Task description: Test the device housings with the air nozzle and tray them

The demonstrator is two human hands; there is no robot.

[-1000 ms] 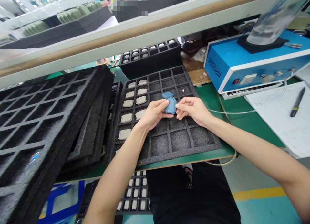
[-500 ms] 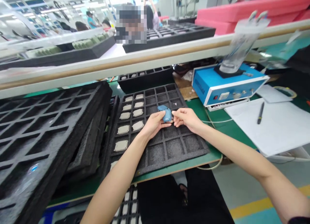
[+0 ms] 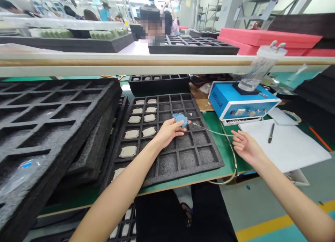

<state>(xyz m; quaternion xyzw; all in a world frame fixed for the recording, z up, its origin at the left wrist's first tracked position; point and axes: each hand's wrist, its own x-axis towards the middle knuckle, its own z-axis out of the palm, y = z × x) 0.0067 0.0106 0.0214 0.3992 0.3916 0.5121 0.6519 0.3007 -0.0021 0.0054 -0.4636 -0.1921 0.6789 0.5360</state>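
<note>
My left hand [image 3: 170, 132] holds a small blue plastic casing [image 3: 180, 119] between thumb and fingers, above a black foam tray [image 3: 188, 160]. Close to the casing's right side is the tip of a thin pale cable [image 3: 213, 131], which runs right to my other hand. My right hand [image 3: 246, 147] is off the tray's right side, its fingers curled and the fingertips at the cable; what lies behind them is hidden. Several beige casings [image 3: 128, 151] sit in the tray's left compartments.
A stack of black foam trays [image 3: 78, 130] leans at the left. On the right are a blue box [image 3: 243, 104] with a clear canister [image 3: 258, 67], white paper [image 3: 282, 144] and a pen [image 3: 271, 133]. A shelf rail [image 3: 117, 63] crosses behind. Co-workers are beyond it.
My right hand has moved away from the blue casing to the right, baring the cable's tip. My left hand still holds the casing, now turned. The camera view has levelled.
</note>
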